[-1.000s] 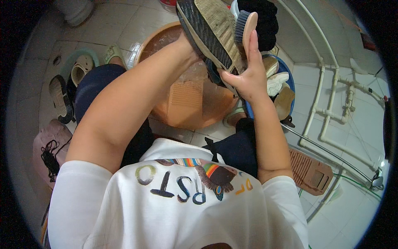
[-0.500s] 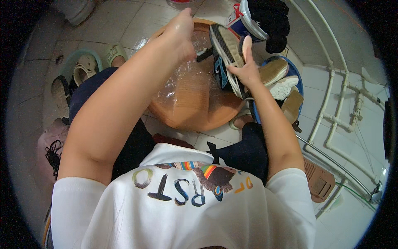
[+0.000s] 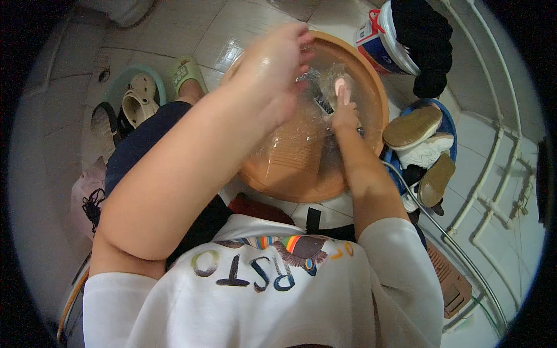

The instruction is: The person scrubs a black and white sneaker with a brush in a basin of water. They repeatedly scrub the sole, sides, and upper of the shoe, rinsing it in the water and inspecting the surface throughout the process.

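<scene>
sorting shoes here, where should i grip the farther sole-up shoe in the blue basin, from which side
Probably its long edges at mid-sole, from above: the farther shoe lies sole up in the blue basin, opening hidden, with the white sneaker against its near side.

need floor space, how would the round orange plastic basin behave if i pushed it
The round orange plastic basin would probably feel heavy, since it holds water. That water would likely slosh. Its broad shape suggests sliding rather than tipping.

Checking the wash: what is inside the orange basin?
Water, a ridged panel and part of a dark shoe. The right hand, brush and splashing cover much of it; the left hand hides some of the basin.
</scene>
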`<state>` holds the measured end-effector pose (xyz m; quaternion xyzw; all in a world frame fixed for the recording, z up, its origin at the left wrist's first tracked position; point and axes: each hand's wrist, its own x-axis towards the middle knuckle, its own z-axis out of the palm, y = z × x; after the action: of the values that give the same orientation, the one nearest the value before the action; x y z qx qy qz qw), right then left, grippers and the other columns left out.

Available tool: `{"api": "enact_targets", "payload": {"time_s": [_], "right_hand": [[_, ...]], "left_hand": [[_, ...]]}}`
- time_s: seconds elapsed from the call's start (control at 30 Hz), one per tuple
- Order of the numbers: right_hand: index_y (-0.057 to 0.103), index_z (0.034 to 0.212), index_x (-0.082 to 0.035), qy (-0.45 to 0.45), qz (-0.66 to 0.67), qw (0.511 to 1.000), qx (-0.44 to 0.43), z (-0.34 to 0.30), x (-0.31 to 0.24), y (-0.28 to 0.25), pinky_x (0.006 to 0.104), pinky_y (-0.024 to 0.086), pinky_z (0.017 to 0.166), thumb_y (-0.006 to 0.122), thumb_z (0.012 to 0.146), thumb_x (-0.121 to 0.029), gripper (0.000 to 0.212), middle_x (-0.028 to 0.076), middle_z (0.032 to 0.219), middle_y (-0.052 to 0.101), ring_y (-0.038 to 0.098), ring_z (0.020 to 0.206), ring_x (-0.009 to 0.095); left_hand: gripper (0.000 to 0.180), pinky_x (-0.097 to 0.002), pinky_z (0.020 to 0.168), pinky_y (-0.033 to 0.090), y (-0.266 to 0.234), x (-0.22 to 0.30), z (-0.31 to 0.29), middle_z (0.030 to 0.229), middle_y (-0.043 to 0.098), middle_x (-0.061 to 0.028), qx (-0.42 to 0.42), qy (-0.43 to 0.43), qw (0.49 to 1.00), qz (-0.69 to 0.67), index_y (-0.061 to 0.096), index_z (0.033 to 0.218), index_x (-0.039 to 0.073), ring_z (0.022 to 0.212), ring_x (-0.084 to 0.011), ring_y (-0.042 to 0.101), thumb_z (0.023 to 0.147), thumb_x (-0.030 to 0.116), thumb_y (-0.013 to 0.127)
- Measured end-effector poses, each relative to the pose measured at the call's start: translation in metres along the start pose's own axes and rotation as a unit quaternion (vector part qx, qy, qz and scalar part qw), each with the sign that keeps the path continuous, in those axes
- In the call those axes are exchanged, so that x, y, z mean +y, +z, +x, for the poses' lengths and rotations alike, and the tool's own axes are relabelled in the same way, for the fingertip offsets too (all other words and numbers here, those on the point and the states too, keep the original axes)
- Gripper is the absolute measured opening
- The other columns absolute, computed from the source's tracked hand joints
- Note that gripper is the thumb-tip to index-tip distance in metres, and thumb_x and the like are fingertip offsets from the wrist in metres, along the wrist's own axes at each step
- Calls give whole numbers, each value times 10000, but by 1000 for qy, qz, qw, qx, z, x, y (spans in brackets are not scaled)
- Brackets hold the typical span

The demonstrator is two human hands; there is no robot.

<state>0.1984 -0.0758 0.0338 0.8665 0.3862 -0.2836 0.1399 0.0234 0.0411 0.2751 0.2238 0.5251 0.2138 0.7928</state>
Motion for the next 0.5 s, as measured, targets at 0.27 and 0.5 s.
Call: {"api": "enact_targets", "payload": {"time_s": [0.27, 0.5], "right_hand": [[61, 1423, -149, -117, 275, 953, -46, 7, 37, -32, 349, 348, 961, 749, 630, -148, 1050, 183, 1350, 340, 428, 1175, 289], [52, 1419, -87, -319, 490, 811, 24, -74, 47, -115, 312, 307, 984, 711, 664, -92, 1002, 114, 1390, 261, 361, 1203, 212]], "left_hand": [[340, -343, 841, 329, 9, -5, 7, 1017, 557, -36, -6, 9, 1000, -23, 545, 1046, 109, 931, -183, 445, 841, 367, 465], [417, -417, 883, 373, 5, -32, 23, 1136, 518, -160, 30, -8, 999, -29, 462, 1154, -24, 999, -258, 501, 891, 295, 411]]}}
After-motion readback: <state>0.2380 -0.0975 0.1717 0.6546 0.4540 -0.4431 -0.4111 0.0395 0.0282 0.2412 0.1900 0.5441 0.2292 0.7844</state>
